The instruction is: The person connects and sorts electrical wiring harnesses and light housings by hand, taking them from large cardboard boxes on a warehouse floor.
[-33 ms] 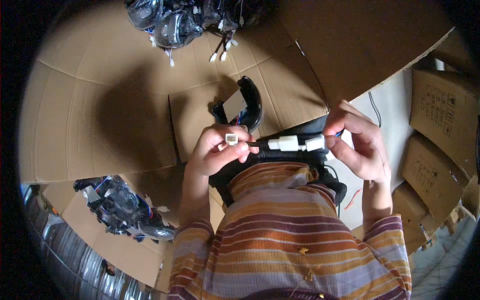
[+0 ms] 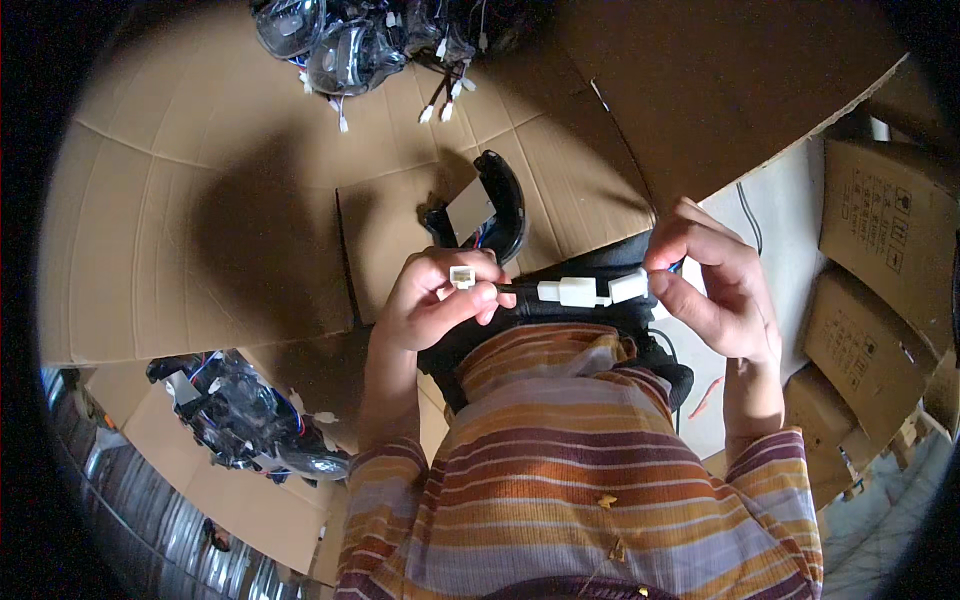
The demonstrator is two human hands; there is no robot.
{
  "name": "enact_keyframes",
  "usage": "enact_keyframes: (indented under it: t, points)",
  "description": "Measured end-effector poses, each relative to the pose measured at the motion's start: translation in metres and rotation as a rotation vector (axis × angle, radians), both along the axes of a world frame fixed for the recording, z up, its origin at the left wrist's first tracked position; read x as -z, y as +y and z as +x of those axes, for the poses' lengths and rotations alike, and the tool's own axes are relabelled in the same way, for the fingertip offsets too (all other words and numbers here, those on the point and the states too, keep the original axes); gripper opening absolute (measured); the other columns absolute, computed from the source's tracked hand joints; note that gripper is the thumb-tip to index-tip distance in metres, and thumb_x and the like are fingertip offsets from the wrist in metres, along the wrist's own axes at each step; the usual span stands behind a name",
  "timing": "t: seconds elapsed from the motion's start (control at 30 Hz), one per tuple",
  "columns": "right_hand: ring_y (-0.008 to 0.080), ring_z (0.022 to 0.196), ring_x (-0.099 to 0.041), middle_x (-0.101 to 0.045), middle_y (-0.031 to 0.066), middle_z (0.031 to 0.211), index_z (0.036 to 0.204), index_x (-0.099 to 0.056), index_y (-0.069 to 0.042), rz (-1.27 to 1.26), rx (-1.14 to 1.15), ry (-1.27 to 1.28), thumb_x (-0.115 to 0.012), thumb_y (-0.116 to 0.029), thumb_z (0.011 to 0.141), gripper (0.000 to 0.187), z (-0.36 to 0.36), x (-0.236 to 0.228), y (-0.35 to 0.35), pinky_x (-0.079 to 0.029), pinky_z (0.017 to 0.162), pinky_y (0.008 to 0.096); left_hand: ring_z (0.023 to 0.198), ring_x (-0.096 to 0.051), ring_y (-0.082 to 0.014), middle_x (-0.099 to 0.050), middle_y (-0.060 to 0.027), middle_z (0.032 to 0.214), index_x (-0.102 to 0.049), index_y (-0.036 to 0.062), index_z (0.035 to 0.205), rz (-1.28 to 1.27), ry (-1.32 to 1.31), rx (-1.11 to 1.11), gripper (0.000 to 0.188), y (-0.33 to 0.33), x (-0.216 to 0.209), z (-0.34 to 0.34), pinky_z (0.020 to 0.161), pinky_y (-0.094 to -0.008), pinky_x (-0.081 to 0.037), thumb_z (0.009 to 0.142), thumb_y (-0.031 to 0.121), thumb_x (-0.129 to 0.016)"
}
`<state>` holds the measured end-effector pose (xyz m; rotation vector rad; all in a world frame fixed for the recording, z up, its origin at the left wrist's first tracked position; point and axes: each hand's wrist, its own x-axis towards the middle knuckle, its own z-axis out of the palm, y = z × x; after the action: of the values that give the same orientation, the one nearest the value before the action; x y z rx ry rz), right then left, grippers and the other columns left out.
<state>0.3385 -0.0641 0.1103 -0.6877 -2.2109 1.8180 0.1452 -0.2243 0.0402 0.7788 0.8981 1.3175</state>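
My left hand (image 2: 435, 300) is closed, thumb against fingers, on a black cable. One white wire connector (image 2: 462, 277) sticks out above its thumb with its hollow end showing. From the fingertips the cable runs right to a second white connector (image 2: 575, 291), which hangs between my hands. My right hand (image 2: 712, 285) pinches the blue-wired end of a third white connector (image 2: 628, 286). This one sits slightly tilted against the second; whether they are joined I cannot tell. Just beyond my left hand, a curved black lamp part (image 2: 507, 200) with a beige flat piece lies on cardboard.
Several clear-lensed lamp units (image 2: 350, 60) with dangling white plugs lie at the far side. Another lamp cluster (image 2: 255, 420) rests at the left near my elbow. The work surface is a cardboard sheet (image 2: 230, 220). Stacked cartons (image 2: 880, 220) stand at the right.
The connector in my right hand tilts slightly more, its outer end a little higher. My left hand has barely moved.
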Motion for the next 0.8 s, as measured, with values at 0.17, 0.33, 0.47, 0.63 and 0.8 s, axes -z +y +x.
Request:
enact_keyframes:
  t: [0.17,0.33,0.47,0.63,0.8]
  points:
    - [0.0183,0.066,-0.045,-0.049,0.0064,0.068,0.070,-0.053,0.000,-0.013,-0.027,0.050,-0.055,-0.006,0.066,0.007,-0.003,0.004,-0.006,-0.033,0.063,0.0284,0.051,-0.048,-0.0087,-0.055,-0.0095,0.067,-0.050,-0.0070,0.081,-0.113,-0.008,0.032,0.011,-0.003,-0.003,0.001,0.050,-0.0227,-0.041,0.079,0.002,-0.045]
    - [0.0190,0.067,-0.044,-0.048,0.0068,0.068,0.068,-0.052,0.000,0.022,-0.012,0.025,-0.054,-0.003,0.066,0.004,-0.003,0.004,-0.013,-0.034,0.061,0.0282,0.050,-0.046,-0.0075,-0.056,-0.0091,0.069,-0.050,-0.0063,0.081,-0.158,-0.122,0.052,0.011,-0.005,-0.003,0.003,0.047,-0.0205,-0.038,0.078,0.004,-0.045]
    - [0.0243,0.067,-0.045,-0.047,0.0091,0.069,0.069,-0.049,-0.001,0.263,0.030,-0.044,-0.055,-0.001,0.063,0.009,-0.005,0.002,-0.017,-0.037,0.060,0.0310,0.051,-0.045,-0.0066,-0.056,-0.0082,0.070,-0.050,-0.0047,0.079,-0.170,0.020,0.048,0.010,0.001,-0.011,0.005,0.046,-0.0195,-0.038,0.078,0.004,-0.045]
    - [0.0234,0.066,-0.045,-0.047,0.0086,0.068,0.069,-0.049,-0.001,0.249,0.009,0.000,-0.055,0.000,0.063,0.008,-0.006,0.003,-0.013,-0.036,0.059,0.0306,0.052,-0.046,-0.0070,-0.055,-0.0078,0.069,-0.050,-0.0033,0.080,-0.182,0.095,0.028,0.010,0.000,-0.027,0.002,0.046,-0.0197,-0.039,0.078,0.005,-0.045]
    - [0.0190,0.064,-0.044,-0.048,0.0063,0.065,0.066,-0.050,-0.001,0.006,0.134,0.002,-0.054,-0.003,0.064,0.004,0.013,-0.002,0.002,-0.033,0.059,0.0278,0.068,-0.054,-0.0163,-0.053,-0.0124,0.087,-0.049,-0.0006,0.097,-0.560,0.076,-0.833,0.028,-0.198,-0.051,0.000,0.054,-0.0259,-0.047,0.079,0.021,-0.044]
